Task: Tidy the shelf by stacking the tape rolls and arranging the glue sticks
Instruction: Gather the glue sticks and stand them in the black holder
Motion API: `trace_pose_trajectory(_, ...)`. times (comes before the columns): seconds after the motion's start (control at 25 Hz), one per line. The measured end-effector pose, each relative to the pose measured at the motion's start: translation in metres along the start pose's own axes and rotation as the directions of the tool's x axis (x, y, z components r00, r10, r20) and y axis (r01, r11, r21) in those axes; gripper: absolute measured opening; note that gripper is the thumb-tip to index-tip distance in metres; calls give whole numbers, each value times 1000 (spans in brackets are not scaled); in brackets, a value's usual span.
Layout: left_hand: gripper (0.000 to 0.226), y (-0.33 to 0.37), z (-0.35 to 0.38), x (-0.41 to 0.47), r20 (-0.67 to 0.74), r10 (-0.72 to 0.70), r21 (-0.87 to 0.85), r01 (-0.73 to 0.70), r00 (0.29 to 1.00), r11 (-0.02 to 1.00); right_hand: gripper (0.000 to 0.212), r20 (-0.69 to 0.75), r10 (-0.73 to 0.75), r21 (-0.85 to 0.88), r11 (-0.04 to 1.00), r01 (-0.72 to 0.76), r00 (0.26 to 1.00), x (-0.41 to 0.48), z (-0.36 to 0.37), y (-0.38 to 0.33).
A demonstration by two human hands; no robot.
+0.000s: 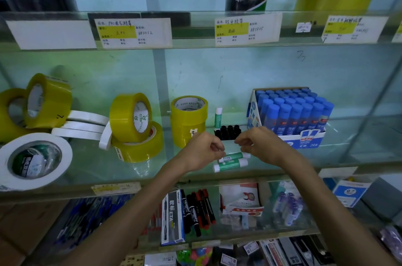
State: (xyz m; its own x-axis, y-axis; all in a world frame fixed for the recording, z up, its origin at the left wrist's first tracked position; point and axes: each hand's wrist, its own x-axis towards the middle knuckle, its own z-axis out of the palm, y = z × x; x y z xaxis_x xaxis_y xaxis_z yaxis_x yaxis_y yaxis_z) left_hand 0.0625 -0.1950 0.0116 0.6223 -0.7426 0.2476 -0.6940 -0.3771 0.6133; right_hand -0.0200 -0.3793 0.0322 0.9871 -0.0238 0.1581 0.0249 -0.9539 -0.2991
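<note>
Two green glue sticks [231, 161] lie side by side on the glass shelf [152, 170]. My left hand [201, 150] and my right hand [260, 143] hover just above their two ends, fingers curled; whether they touch the upper stick is hard to tell. Another green glue stick [218, 117] stands upright behind, beside a stack of two yellow tape rolls [188, 120]. More yellow rolls [132, 122] lean on each other at centre left, and others [43, 102] stand at far left. Flat white tape rolls [84, 126] are piled between them. A large white roll [34, 160] lies at front left.
A box of blue-capped glue sticks [293, 115] stands at the right of the shelf. A black block of small caps [228, 132] sits behind my hands. Price labels [132, 32] hang on the shelf above. Markers [195, 207] and pens fill the shelf below.
</note>
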Motion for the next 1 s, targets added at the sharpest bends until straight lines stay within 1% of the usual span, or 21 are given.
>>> trace_pose_trajectory(0.16, 18, 9, 3, 0, 23, 12, 26, -13, 1000, 1000, 27, -15, 11, 19, 1000, -11, 1000, -9, -1, 7)
trace_pose_trajectory(0.24, 21, 9, 7, -1, 36, 12, 66, -14, 999, 998, 29, 28, 33, 42, 999, -34, 999, -14, -1, 12)
trace_pose_trajectory(0.32, 18, 7, 9, -1, 39, 16, 76, -18, 999, 997, 34, 76, 42, 31, 999, -45, 996, -18, 1, 15)
trace_pose_trajectory(0.36, 16, 6, 9, -1, 41, 14, 73, -17, 999, 997, 34, 77, 42, 21, 999, -44, 996, -19, 2, 15)
trace_pose_trajectory(0.52, 13, 5, 7, 0, 42, 4, 71, -7, 999, 997, 26, 3, 21, 40, 999, -21, 1000, -19, 6, 13)
trace_pose_trajectory(0.6, 20, 3, 6, -1, 30, -7, 52, 5, 1000, 999, 25, -32, -1, 81, 997, 3, 999, -18, 4, 11)
trace_pose_trajectory(0.68, 28, 1, 4, -1, 1, -20, 29, 20, 1000, 999, 24, -89, -11, 190, 981, 27, 996, -14, -2, 6)
trace_pose_trajectory(0.8, 15, 3, -1, 1, -71, -4, -7, 3, 998, 1000, 22, -182, -13, 346, 935, 76, 983, -3, -13, -10)
trace_pose_trajectory(0.84, 12, 5, -3, 3, -101, -6, -40, 2, 995, 999, 20, -200, -13, 375, 923, 89, 980, 0, -15, -16)
trace_pose_trajectory(0.92, 13, 11, -9, 6, -168, -5, -82, -9, 986, 997, 19, -216, -11, 395, 914, 98, 976, 8, -14, -26)
trace_pose_trajectory(1.0, 16, 17, -14, 10, -247, 5, -60, -20, 969, 998, 19, -246, 14, 412, 907, 91, 969, 15, -13, -33)
